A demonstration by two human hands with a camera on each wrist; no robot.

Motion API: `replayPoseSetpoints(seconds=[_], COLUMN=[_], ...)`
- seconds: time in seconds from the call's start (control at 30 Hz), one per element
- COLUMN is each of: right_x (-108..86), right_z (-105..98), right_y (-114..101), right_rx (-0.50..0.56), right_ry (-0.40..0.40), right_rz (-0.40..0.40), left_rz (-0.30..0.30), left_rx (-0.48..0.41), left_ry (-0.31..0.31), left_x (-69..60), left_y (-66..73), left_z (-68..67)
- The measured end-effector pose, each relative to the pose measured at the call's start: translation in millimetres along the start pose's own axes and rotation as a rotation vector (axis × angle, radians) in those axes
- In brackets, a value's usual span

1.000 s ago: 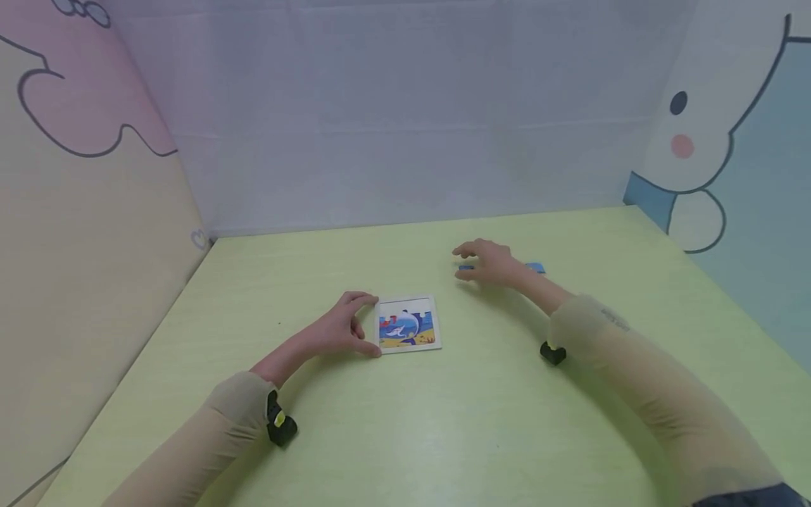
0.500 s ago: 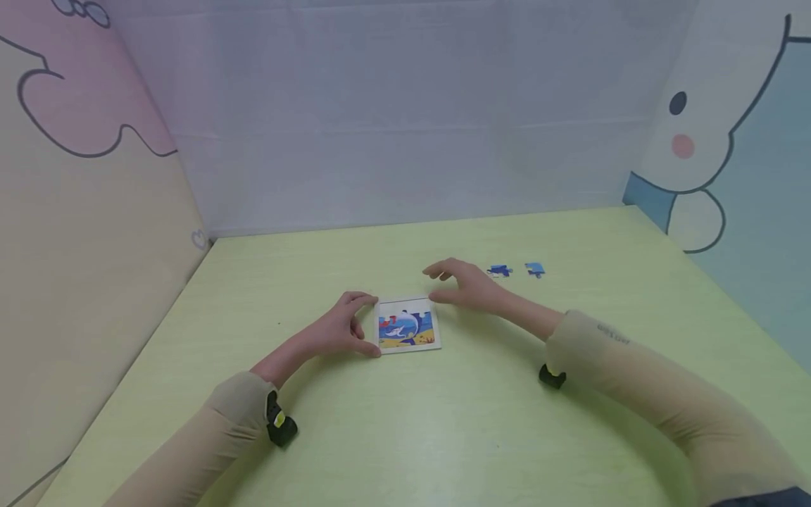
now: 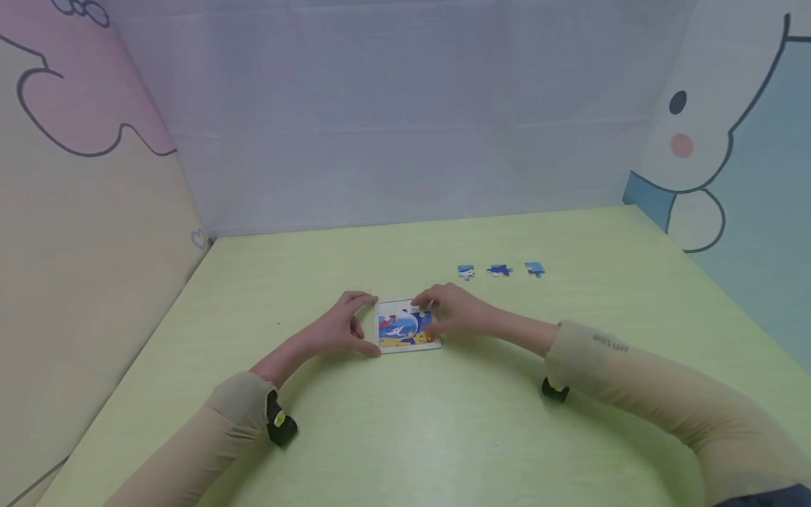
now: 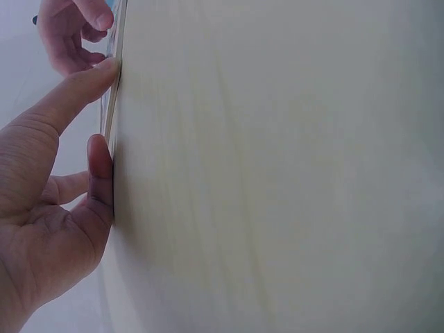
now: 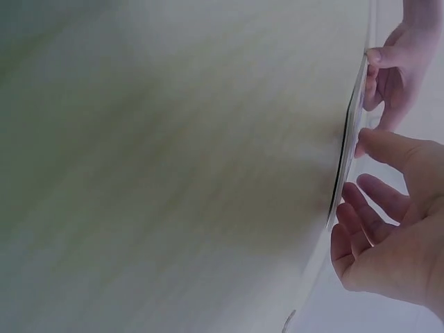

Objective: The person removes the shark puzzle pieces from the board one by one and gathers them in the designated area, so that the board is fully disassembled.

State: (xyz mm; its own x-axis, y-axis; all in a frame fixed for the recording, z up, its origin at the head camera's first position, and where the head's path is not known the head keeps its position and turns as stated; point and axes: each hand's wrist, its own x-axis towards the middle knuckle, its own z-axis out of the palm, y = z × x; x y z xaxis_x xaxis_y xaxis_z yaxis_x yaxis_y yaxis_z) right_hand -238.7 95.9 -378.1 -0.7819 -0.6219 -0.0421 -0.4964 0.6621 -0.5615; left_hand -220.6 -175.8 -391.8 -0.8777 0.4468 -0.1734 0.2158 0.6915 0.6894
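A square white-framed puzzle (image 3: 405, 350) with a dolphin picture lies flat on the table, its upper strip white. My left hand (image 3: 336, 329) holds its left side, thumb at the near corner and index finger at the far one. My right hand (image 3: 465, 311) is over the right side, fingertips spread above and touching the picture, and covers part of it. The right wrist view shows the right hand (image 5: 402, 215) with bent fingers beside the frame's edge (image 5: 343, 149) and no piece visible in it. In the left wrist view the left hand (image 4: 52, 187) touches the frame.
Three loose blue puzzle pieces lie in a row behind my right hand: a left one (image 3: 465, 272), a middle one (image 3: 500, 270) and a right one (image 3: 535, 269). The pale green table (image 3: 405, 436) meets a light curtain (image 3: 405, 127) at the back and printed panels on both sides.
My right hand has moved left and nearer from the loose pieces onto the puzzle's right side, uncovering all three pieces. My left hand has stayed at the frame's left edge.
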Motion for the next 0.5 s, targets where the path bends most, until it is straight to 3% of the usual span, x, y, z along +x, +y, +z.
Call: replayPoseSetpoints(seconds=[0.17,0.5], right_x=[-0.2,2.7], right_z=[1.6,0.6], right_y=[-2.9,-6.3], right_rx=[-0.065,-0.083], right_ry=[-0.005,-0.056], right_rz=[0.011,0.007], left_rz=[0.001,-0.001], left_rx=[-0.001,-0.006], left_ry=[-0.003,-0.006], left_x=[-0.6,0.0], left_y=[2.6,1.6], left_z=[-1.4,-0.8])
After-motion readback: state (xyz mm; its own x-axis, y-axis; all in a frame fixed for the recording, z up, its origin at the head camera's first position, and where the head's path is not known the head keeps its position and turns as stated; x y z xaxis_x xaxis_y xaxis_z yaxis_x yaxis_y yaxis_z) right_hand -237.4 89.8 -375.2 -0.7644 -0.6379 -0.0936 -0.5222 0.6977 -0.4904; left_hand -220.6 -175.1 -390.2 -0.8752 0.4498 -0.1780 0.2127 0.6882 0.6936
